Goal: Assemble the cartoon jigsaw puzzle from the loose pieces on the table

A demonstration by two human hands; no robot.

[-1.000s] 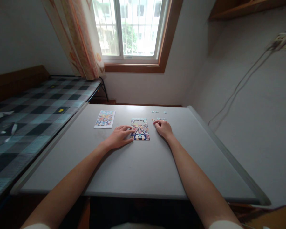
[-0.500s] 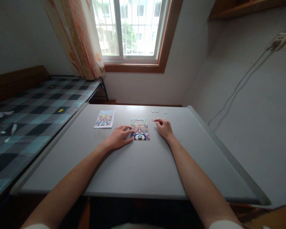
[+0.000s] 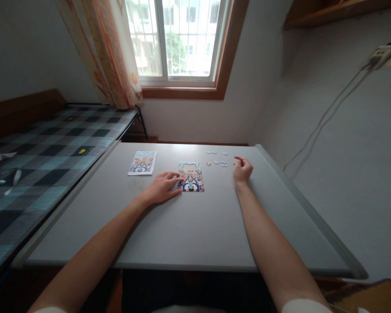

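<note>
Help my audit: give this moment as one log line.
left hand: at puzzle edge | right hand: beside loose pieces | puzzle: gap near top

Puzzle pieces (image 3: 216,162) indistinct; window (image 3: 189,43) cropped at top

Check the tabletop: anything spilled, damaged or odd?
Nothing visibly spilled or damaged. One oddity: the puzzle has a gap near its far edge, with loose pieces to its right, so it looks incomplete rather than broken.

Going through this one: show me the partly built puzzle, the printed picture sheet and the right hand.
Partly built puzzle (image 3: 193,177), head view, middle of its assembled area.
Printed picture sheet (image 3: 142,163), head view, middle of its printed face.
Right hand (image 3: 243,171), head view, middle of the hand.
</note>
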